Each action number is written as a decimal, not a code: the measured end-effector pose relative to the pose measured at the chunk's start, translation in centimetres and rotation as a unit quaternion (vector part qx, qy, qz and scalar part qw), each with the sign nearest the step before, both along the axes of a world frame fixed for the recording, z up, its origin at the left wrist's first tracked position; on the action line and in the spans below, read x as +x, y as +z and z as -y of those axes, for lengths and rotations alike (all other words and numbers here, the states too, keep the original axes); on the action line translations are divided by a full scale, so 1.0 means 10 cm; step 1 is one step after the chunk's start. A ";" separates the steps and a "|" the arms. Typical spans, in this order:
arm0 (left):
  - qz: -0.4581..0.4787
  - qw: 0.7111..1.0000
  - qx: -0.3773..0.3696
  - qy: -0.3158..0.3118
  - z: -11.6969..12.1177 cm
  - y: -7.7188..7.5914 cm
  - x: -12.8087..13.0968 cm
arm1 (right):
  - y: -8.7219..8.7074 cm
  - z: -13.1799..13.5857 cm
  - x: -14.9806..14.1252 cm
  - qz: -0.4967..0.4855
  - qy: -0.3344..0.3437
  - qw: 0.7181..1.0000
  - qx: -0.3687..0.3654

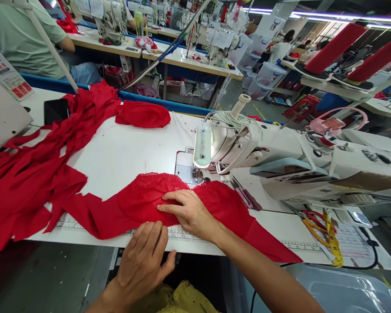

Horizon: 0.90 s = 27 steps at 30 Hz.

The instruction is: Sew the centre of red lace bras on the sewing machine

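A red lace-edged fabric piece [137, 202] lies across the front of the white sewing table [124, 150], its scalloped lace edge facing the machine. My right hand [193, 215] rests on its middle, fingers spread and pressing the cloth flat. At the table's front edge, my left hand [145, 252] touches the lower border of the cloth with its fingertips; the fingers lie side by side and the thumb stands apart. Just beyond the fabric is the sewing machine [254, 141], with its needle area close to the lace.
Red fabric [45, 174] is heaped at the left beside a black phone [56, 111]. Another red piece [143, 114] lies at the back. Thread snips [243, 193] sit by the machine. Orange-handled scissors [316, 230] and a yellow tape measure [334, 243] lie right.
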<state>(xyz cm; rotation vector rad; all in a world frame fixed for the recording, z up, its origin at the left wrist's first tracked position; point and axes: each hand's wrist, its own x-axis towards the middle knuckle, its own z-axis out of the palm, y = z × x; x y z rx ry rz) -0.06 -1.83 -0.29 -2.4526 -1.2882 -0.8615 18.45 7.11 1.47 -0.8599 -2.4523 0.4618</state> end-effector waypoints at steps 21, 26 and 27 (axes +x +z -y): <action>-0.031 0.993 -0.083 -0.080 -0.20 0.31 -0.09 | 0.33 0.33 0.47 -0.216 -0.124 0.965 -0.080; 0.022 0.947 -0.209 -0.244 -0.73 0.31 -0.13 | 0.15 0.37 0.58 -0.131 -0.081 0.985 -0.072; 0.015 0.945 -0.216 -0.244 -0.83 0.27 -0.15 | 0.12 0.34 0.60 -0.098 -0.073 0.989 -0.077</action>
